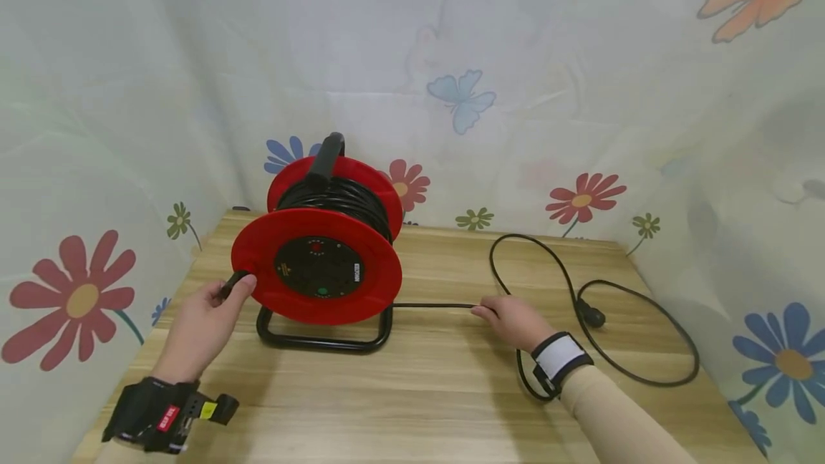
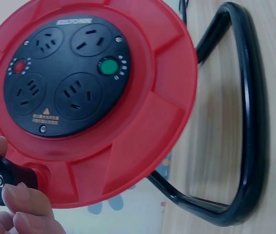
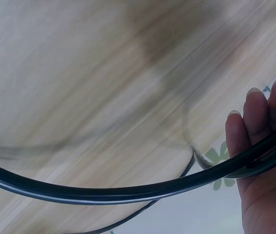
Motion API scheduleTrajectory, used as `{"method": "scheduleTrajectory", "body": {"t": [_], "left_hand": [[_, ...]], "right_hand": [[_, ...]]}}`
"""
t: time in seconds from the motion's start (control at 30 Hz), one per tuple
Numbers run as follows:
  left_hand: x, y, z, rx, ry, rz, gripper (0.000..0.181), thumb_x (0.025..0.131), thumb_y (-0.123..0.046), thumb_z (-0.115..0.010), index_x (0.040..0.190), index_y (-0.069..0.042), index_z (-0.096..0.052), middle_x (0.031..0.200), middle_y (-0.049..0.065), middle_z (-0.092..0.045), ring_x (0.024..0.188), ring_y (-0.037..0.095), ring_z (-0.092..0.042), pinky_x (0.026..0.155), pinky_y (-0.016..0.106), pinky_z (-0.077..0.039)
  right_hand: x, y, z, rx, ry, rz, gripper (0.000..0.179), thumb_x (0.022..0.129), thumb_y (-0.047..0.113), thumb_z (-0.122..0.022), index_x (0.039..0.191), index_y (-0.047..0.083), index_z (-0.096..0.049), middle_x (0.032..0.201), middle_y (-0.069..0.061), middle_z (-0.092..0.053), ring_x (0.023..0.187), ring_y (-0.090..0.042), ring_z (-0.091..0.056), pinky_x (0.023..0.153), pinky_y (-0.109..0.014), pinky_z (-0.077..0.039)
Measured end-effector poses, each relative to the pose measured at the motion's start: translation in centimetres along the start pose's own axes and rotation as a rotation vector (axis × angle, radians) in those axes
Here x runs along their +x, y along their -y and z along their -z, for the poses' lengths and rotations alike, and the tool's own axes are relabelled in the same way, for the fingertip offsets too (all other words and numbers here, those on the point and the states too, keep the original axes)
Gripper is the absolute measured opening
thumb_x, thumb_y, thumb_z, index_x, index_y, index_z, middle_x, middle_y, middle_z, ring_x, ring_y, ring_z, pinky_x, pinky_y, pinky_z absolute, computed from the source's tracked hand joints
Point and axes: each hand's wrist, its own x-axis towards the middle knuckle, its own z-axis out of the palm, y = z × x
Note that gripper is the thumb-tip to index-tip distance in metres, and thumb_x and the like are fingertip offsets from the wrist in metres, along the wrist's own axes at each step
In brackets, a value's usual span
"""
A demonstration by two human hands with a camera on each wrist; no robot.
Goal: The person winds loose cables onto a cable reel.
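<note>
A cable reel with red flanges stands on the left of the table, black cable wound between them. My left hand pinches the black crank knob on the front flange, thumb and fingers about it in the left wrist view. From the reel's lower right a stretch of black cable runs level to my right hand, which grips it. The right wrist view shows the cable passing across the palm. Beyond that hand the loose cable loops over the table to a black plug.
The reel rests on a black tubular stand and has a black carrying handle on top. Sockets and a green button sit on its front panel. A patterned curtain encloses the wooden table at the back and sides.
</note>
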Motion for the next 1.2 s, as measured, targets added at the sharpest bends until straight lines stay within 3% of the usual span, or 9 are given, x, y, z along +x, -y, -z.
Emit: {"method": "scheduleTrajectory", "body": {"t": [0.27,0.63,0.87,1.1,1.2], "left_hand": [[0.1,-0.4,0.3,0.007,-0.015,-0.063,0.063,0.092,-0.063,-0.04,0.082,-0.002,-0.05,0.057,0.003,-0.037,0.05,0.02,-0.036,0.039,0.03,-0.026],[0.2,-1.9,0.7,-0.046,0.016,-0.09,0.064,0.095,-0.062,-0.027,0.077,-0.004,-0.045,0.057,0.007,-0.037,0.046,0.024,-0.036,0.038,0.032,-0.028],[0.5,-3.2,1.0,-0.036,-0.002,-0.148,0.063,0.097,-0.06,-0.028,0.083,-0.001,-0.048,0.065,0.012,-0.042,0.052,0.026,-0.039,0.042,0.032,-0.03],[0.6,-3.9,0.9,-0.051,-0.016,-0.179,0.062,0.097,-0.058,-0.031,0.086,0.0,-0.051,0.067,0.014,-0.045,0.052,0.026,-0.04,0.04,0.031,-0.029],[0.7,-4.2,1.0,-0.052,-0.012,-0.183,0.064,0.097,-0.058,-0.031,0.095,0.002,-0.054,0.075,0.018,-0.051,0.058,0.027,-0.043,0.044,0.031,-0.032]], "right_hand": [[0.4,0.3,-0.8,-0.006,0.0,0.026,0.033,0.096,0.033,-0.055,0.07,0.012,-0.058,0.056,0.009,-0.04,0.049,-0.006,-0.038,0.05,-0.027,-0.036],[1.1,1.8,-1.1,-0.011,0.022,0.039,0.035,0.096,0.035,-0.053,0.067,0.015,-0.053,0.055,0.009,-0.037,0.049,-0.005,-0.037,0.05,-0.027,-0.036],[1.9,2.6,-1.4,-0.016,0.019,0.063,0.034,0.097,0.034,-0.053,0.067,0.019,-0.049,0.055,0.01,-0.037,0.049,-0.004,-0.037,0.05,-0.026,-0.036],[2.3,3.6,-1.6,0.007,0.048,0.06,0.032,0.096,0.033,-0.054,0.069,0.016,-0.055,0.056,0.01,-0.04,0.05,-0.005,-0.04,0.051,-0.027,-0.037],[2.5,3.6,-1.8,0.014,0.032,0.079,0.031,0.096,0.031,-0.055,0.069,0.016,-0.055,0.056,0.01,-0.041,0.05,-0.006,-0.04,0.051,-0.027,-0.038]]}}
